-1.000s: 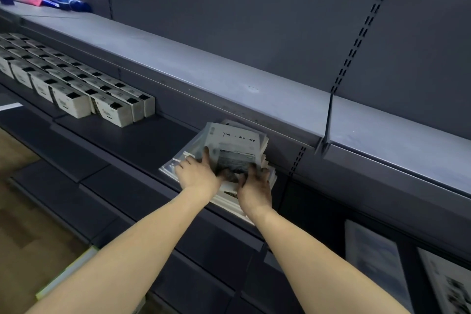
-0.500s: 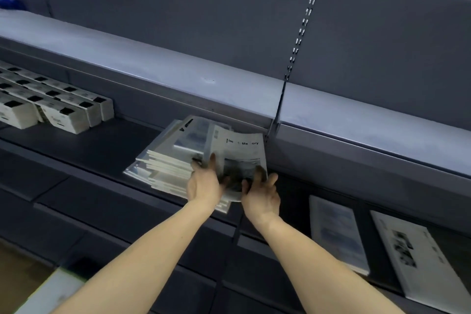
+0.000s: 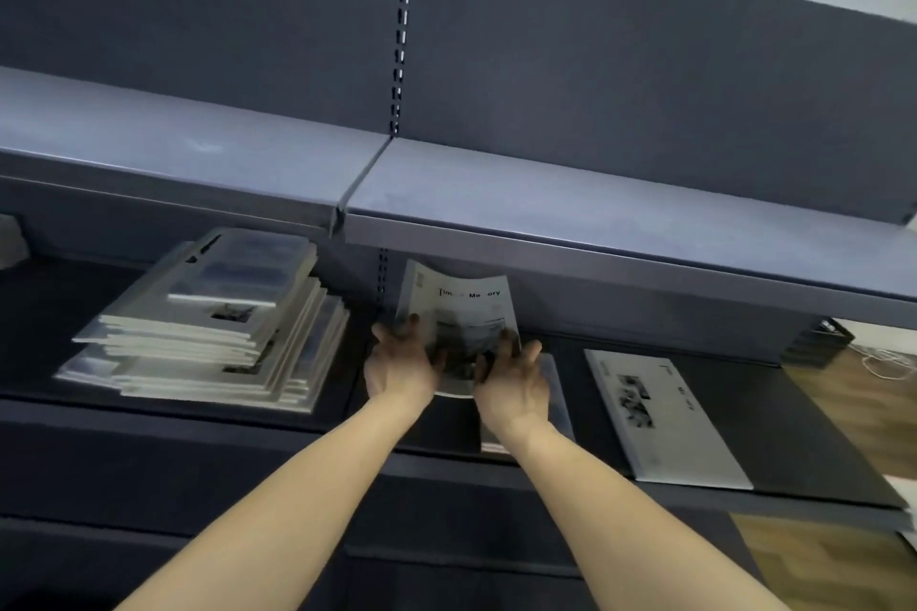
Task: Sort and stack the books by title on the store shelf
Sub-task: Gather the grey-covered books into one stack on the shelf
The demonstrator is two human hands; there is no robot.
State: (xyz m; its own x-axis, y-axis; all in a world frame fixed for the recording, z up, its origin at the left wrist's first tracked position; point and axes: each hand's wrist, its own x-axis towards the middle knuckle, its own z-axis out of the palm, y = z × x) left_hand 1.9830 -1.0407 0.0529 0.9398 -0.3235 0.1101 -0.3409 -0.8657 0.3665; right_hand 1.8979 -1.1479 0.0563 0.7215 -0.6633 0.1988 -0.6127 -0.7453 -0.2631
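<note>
Lifted off the mixed stack (image 3: 208,327) and carried right, the book (image 3: 459,318) is clamped between left hand (image 3: 402,365) and right hand (image 3: 513,380), cover up so its title reads.

Thin white book (image 3: 459,313) titled "Time Memory", centre frame, raised and slightly bowed. Uneven stack of similar books (image 3: 213,327) at left on shelf (image 3: 818,412); two single books (image 3: 665,417) lying flat at right.
</note>
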